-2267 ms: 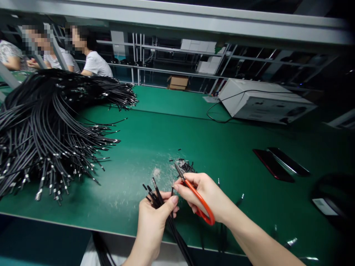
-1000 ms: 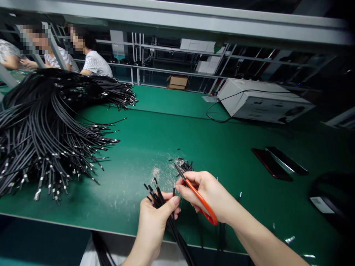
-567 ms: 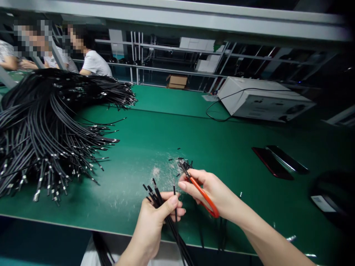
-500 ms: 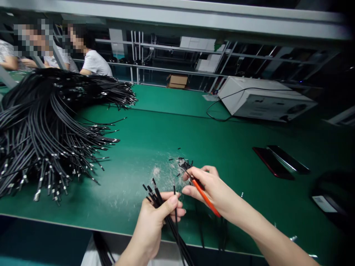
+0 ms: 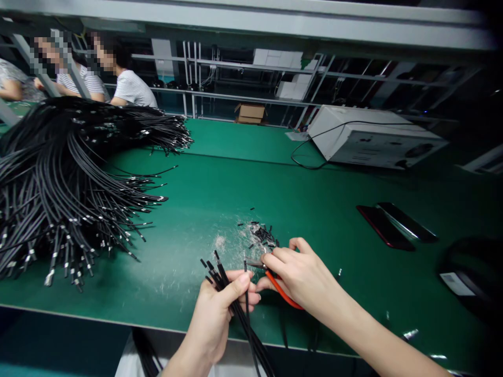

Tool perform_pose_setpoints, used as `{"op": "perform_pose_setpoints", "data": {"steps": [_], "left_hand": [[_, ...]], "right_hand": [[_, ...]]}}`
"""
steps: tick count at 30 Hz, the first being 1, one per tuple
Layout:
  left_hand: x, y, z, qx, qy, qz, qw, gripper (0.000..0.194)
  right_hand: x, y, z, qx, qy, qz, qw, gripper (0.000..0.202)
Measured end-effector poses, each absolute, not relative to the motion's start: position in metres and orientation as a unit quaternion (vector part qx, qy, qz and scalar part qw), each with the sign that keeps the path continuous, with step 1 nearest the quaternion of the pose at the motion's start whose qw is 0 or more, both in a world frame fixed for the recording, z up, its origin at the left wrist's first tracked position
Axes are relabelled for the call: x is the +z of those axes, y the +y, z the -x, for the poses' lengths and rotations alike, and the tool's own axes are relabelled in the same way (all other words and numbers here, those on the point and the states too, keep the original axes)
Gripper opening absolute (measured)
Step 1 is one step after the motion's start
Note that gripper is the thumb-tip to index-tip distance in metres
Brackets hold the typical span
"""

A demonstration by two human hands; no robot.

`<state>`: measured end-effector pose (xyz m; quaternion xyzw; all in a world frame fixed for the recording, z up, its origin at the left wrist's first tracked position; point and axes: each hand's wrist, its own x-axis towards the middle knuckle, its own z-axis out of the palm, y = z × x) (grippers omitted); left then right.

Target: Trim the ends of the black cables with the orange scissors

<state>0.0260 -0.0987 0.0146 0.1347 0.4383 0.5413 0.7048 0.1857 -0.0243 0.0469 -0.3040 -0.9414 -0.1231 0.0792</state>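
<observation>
My left hand [image 5: 220,309] is closed around a small bunch of black cables [image 5: 251,335], their ends pointing up past the fingers. One cable [image 5: 246,293] stands apart from the bunch, pinched between thumb and fingers. My right hand [image 5: 294,272] grips orange-handled cutters [image 5: 283,293], whose metal jaws reach left to the tip of that single cable. Whether the jaws are closed on it I cannot tell. Just behind the cutters lies a heap of short black cut-off pieces [image 5: 264,235] amid fine whitish fibres [image 5: 220,242] on the green table [image 5: 204,199].
A large pile of black cables [image 5: 70,173] with pale ends covers the left side. Two phone-like dark slabs [image 5: 387,228] lie at right, near a black object with a white label [image 5: 456,284]. A white machine [image 5: 373,139] stands behind. Several people [image 5: 133,86] sit at far left.
My right hand has turned and moved slightly down, bringing the cutters' jaws from the scrap heap to the single cable's tip. My left hand keeps its hold, nearly still.
</observation>
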Motion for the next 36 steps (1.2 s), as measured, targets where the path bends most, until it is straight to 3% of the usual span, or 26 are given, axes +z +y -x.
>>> {"op": "perform_pose_setpoints", "data": {"steps": [16,27,32,36], "left_hand": [[0.012,-0.098,-0.024,0.541,0.444,-0.131,0.703,0.026],[0.003,-0.091,-0.023,0.537,0.451,-0.124,0.702,0.027],[0.002,-0.088,-0.023,0.529,0.456,-0.115,0.707,0.027],[0.005,-0.089,-0.022,0.528,0.455,-0.119,0.707,0.027]], "right_hand": [[0.05,-0.018,-0.183,-0.183,-0.941,0.283,0.038,0.027],[0.042,-0.005,-0.178,-0.154,-0.95,0.272,0.013,0.028],[0.043,0.001,-0.18,-0.06,-0.947,0.313,0.04,0.037],[0.047,-0.001,-0.178,0.138,-0.893,0.418,0.091,0.033]]}}
